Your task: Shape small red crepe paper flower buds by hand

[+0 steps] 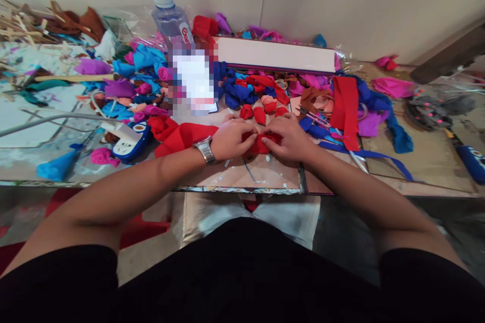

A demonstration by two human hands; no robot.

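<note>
Both my hands meet at the table's near edge over a small piece of red fabric (pixel 260 144). My left hand (pixel 232 139), with a metal watch (pixel 205 150) on its wrist, pinches the piece's left end. My right hand (pixel 288 139) grips its right end. A wider red fabric strip (pixel 182 137) lies left of my left hand. Several small rolled red fabric buds (pixel 259 113) sit just beyond my fingers.
Heaps of blue, pink, purple and red fabric scraps (pixel 144 75) cover the table. A water bottle (pixel 171 17) stands at the back, beside a long white box (pixel 275 55). Scissors (pixel 314 117) lie right of my hands, and a red fabric band (pixel 345 106) beyond them.
</note>
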